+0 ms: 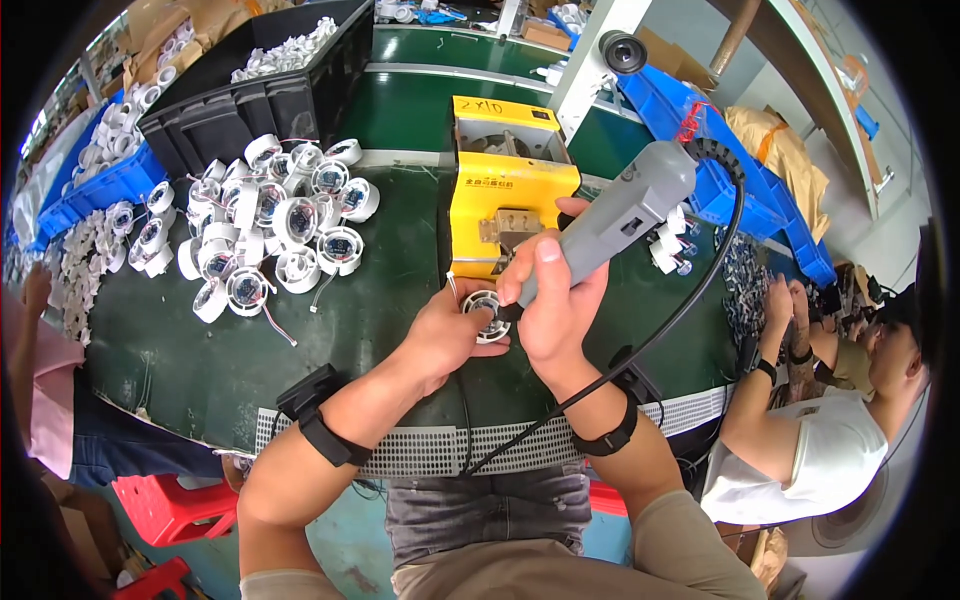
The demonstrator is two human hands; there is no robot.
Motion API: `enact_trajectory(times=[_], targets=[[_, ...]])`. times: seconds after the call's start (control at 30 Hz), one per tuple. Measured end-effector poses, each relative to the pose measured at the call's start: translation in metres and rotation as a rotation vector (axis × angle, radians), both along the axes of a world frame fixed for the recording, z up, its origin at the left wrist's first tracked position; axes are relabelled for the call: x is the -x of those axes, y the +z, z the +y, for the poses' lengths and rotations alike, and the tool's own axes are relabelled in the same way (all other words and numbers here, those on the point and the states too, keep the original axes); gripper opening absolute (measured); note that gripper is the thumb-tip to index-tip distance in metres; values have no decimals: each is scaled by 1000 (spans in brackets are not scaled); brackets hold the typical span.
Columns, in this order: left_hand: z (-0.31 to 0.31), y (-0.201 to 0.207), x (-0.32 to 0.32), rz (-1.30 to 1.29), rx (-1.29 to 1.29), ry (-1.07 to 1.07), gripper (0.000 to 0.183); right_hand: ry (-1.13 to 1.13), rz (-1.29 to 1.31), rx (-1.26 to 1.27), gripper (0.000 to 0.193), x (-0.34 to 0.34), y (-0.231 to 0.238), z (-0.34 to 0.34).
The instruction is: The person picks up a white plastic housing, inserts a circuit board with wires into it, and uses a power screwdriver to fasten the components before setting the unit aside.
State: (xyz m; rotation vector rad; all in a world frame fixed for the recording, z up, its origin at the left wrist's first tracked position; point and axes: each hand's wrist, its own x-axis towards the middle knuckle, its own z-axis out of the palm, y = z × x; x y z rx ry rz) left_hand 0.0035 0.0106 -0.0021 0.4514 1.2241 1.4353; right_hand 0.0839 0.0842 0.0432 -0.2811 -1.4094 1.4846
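My left hand (437, 340) is closed around a round white housing (487, 325) with a dark circuit board inside. A short wire with a white plug rises from it. My right hand (556, 300) wraps round a grey electric screwdriver (632, 205), tilted so that its dark tip end meets the housing. A black cable runs from the tool's top and loops down past my right forearm. Just beyond my hands stands a yellow screw feeder (508, 190) with a metal block on its front. The screwdriver's bit is hidden by my fingers.
A pile of white housings (270, 205) with wires lies to the left. Behind it stands a black crate (250, 100) of white parts. Blue bins (715, 190) and small metal parts (745, 280) are at the right, where a co-worker (810, 430) sits. Another person is at the left edge.
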Motion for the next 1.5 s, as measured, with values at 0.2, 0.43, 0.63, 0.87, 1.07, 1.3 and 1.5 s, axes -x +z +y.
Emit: enact_trajectory(times=[0.2,0.43,0.63,0.87,1.07,1.3,1.5], targets=[[-1,-1,1,4,-4,-4,29,9,0,-36,39,0,-3,2],[-1,0,0,11,-16,-21,28,13,6,-34,40,-1,-2,1],[-2,2,2,16,5,-14,28,18,-23,-38,40,1,-5,1],[5,7,0,28,2,-39,30,79,22,-104,36,-2,-11,7],[-8,-3,21,160,-22,-187,34,323,-21,-96,46,-7,-20,9],[-62,43,92,1700,110,708,50,-747,-719,-601,43,-92,-21,115],[-71,77,75,1374,224,287,24,-950,-1269,-716,37,-158,-64,179]])
